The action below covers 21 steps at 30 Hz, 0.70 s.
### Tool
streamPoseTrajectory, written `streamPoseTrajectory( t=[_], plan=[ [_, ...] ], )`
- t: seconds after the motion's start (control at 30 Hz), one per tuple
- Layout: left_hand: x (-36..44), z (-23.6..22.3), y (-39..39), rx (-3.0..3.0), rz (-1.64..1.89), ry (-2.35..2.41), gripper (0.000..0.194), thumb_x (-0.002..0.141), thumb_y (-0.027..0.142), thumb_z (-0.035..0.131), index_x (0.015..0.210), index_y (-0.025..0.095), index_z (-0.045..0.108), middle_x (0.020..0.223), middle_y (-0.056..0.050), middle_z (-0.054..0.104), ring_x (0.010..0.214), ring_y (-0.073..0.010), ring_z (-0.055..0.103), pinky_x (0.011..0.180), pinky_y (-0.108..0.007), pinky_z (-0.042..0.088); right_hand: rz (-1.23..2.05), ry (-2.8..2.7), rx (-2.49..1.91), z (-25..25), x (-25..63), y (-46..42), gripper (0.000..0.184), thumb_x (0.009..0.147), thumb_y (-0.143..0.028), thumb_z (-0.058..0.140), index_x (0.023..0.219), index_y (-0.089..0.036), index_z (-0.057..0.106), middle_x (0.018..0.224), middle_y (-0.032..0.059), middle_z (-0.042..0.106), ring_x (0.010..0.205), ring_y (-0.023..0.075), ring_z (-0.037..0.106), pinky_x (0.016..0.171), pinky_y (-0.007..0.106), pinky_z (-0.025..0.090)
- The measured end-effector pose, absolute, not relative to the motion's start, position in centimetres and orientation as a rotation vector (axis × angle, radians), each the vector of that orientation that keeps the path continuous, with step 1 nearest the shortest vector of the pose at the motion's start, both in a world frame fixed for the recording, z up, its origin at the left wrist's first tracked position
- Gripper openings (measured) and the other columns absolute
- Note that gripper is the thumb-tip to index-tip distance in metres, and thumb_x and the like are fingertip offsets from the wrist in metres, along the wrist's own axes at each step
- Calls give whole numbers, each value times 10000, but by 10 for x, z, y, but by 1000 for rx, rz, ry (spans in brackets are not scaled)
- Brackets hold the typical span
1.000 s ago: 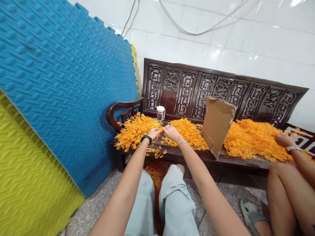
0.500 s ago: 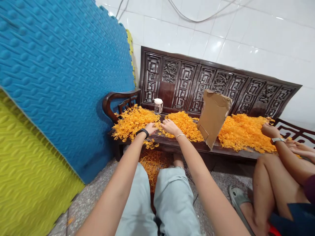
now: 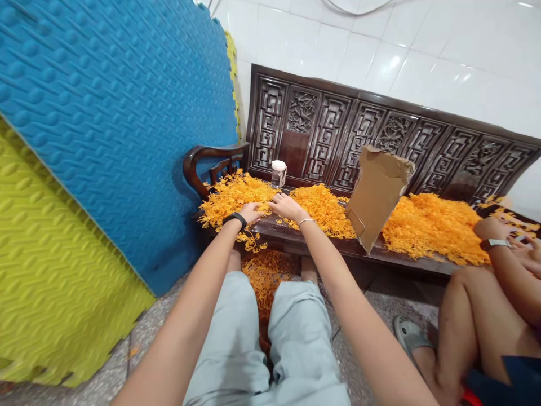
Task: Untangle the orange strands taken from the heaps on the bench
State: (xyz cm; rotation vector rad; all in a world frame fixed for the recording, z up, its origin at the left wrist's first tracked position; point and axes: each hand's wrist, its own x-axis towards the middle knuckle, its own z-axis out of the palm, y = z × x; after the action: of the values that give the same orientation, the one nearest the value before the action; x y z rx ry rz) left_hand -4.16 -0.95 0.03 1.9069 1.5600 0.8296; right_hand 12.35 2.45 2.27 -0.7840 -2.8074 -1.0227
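On the dark carved wooden table (image 3: 321, 243), at its left end, both hands rest among loose orange plastic sprigs. The left hand (image 3: 250, 212) lies palm down at the right edge of the left orange pile (image 3: 230, 197); its fingers are curled into the sprigs, but whether the grip is closed on a piece cannot be told at this size. The right hand (image 3: 287, 207) lies just beside it, fingers bent and pointing left toward the left hand, at the near-left edge of the middle orange pile (image 3: 323, 208); the state of its grip likewise cannot be told. The fingertips of both hands nearly meet over the bare strip of table between the two piles.

The sprigs are small, branched and tangled; no single long axis or pointing direction can be read. Each pile as a whole runs from the front edge of the table toward the backrest. A few sprigs (image 3: 252, 242) hang over the front edge below the left hand, and more lie on the floor (image 3: 264, 276) between the person's knees.

A small clear jar with a white lid (image 3: 278, 173) stands upright behind the hands, against the backrest. A torn cardboard sheet (image 3: 376, 194) stands tilted, separating the middle pile from a larger right orange pile (image 3: 431, 225). A second person's hand (image 3: 490, 228) rests at that pile's right end.
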Motion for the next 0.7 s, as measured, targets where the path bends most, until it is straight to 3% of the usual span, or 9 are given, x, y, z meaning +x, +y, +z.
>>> streamPoseTrajectory(
  t=[0.17,0.3,0.4,0.53,0.7],
  plan=[
    [-53,0,-12,2088,757,1665,250,766,193,503,997,119,564,562,7,587,540,-139,579,557,-228,461,-999,-2811,-752,23,112,23,165,838,-211,395,928,-126,503,903,101,514,878,222,421,755,332,328],
    [-57,9,-23,2340,745,1719,503,711,186,552,1201,195,439,933,-54,618,867,-208,571,770,-306,434,-983,-2696,-843,33,111,25,167,839,-182,377,932,-107,494,906,112,509,877,224,413,765,336,318],
    [-59,15,-37,2519,761,1705,670,700,128,529,1315,192,269,1201,-116,476,1090,-257,440,898,-383,348,-999,-2547,-976,46,118,25,188,848,-148,331,942,-95,485,899,120,506,869,225,409,757,338,311],
    [-63,13,-51,2891,861,1599,601,751,52,387,1328,95,223,1394,-157,173,1275,-264,98,1010,-434,169,-1087,-2429,-1011,62,132,23,253,870,-134,245,981,-100,470,882,118,507,850,220,412,751,343,303],
    [-72,0,-56,3434,617,1119,554,792,62,310,1335,107,208,1402,-117,183,1284,-223,49,1034,-424,113,-1051,-2175,-1220,79,153,29,266,871,-150,236,966,-90,477,858,119,515,823,215,433,720,331,319]
  ],
)
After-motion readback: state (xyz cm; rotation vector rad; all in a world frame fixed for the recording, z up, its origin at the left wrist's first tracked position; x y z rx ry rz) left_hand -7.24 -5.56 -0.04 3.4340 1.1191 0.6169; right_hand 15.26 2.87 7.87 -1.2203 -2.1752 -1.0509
